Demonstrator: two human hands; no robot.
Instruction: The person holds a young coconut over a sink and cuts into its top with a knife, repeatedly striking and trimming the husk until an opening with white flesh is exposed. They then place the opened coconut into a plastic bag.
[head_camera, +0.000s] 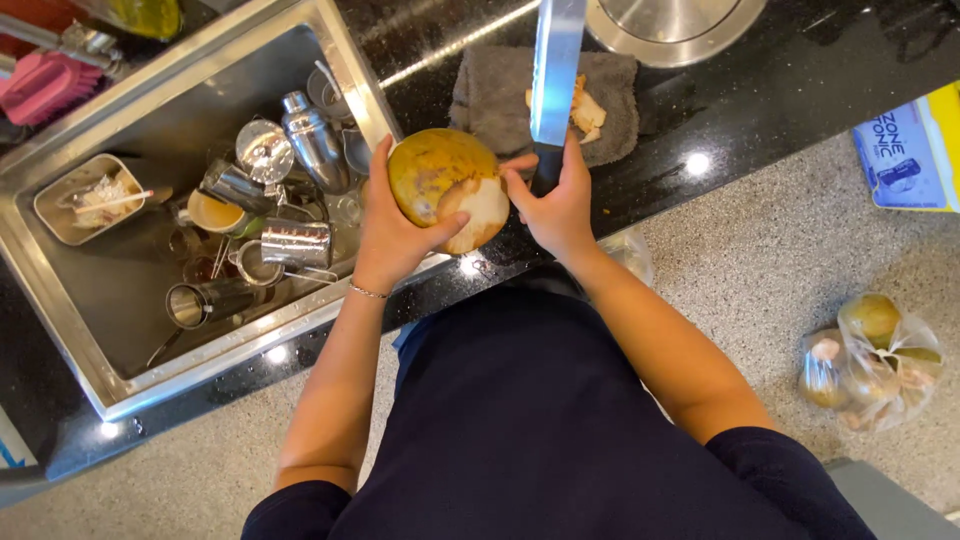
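Steel sink (60, 300) set in black counter (760, 90): holds shaker (312, 140), steel cups (296, 243), small tray (85, 200). Grey cloth (490, 95) on counter, carrying pale husk pieces (588, 112). Round steel lid (670, 25) beyond cloth. On the speckled floor (760, 270): clear bag of coconuts (870, 365); blue-white pack (900, 155).

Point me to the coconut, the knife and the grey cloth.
coconut (440, 172): head view, on its yellow-green husk.
knife (555, 70): head view, on the flat of the blade.
grey cloth (490, 100): head view, on its bare left part.
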